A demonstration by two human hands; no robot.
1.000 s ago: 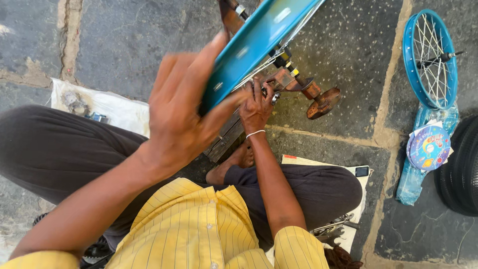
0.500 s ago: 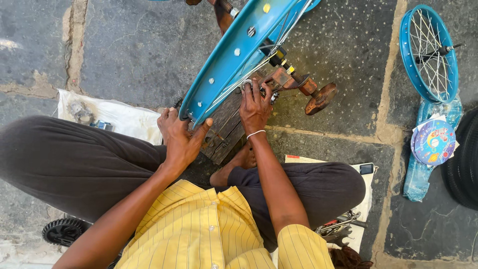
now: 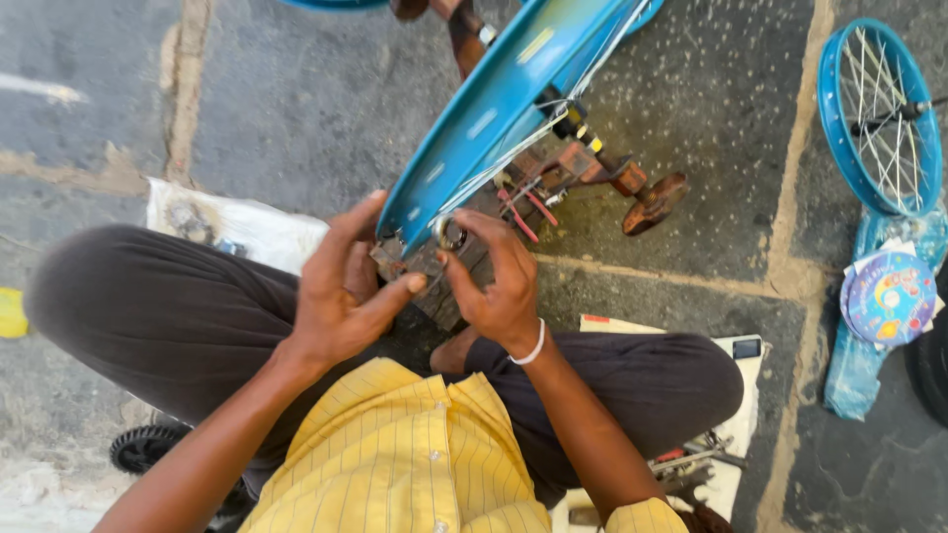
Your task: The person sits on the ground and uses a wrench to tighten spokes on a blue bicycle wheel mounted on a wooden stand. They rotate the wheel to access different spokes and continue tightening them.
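A blue bicycle wheel rim (image 3: 494,109) with thin spokes stands edge-on in a rusty stand (image 3: 632,183) before me. My right hand (image 3: 494,281) pinches a small round metal tool (image 3: 449,234) against the rim's lower edge. My left hand (image 3: 346,291) curls next to it, fingertips at the rim's bottom end and thumb stretched toward the right hand. I sit cross-legged in dark trousers and a yellow striped shirt.
A second blue spoked wheel (image 3: 874,114) lies at the right on blue plastic, beside a round colourful disc (image 3: 889,296). Hand tools (image 3: 691,464) rest on a white sheet by my right knee. A small black toothed wheel (image 3: 143,446) sits lower left. The ground is stone paving.
My left hand dropped from the top of the rim to its lower end. My right hand shifted down the rim to meet it at the metal tool.
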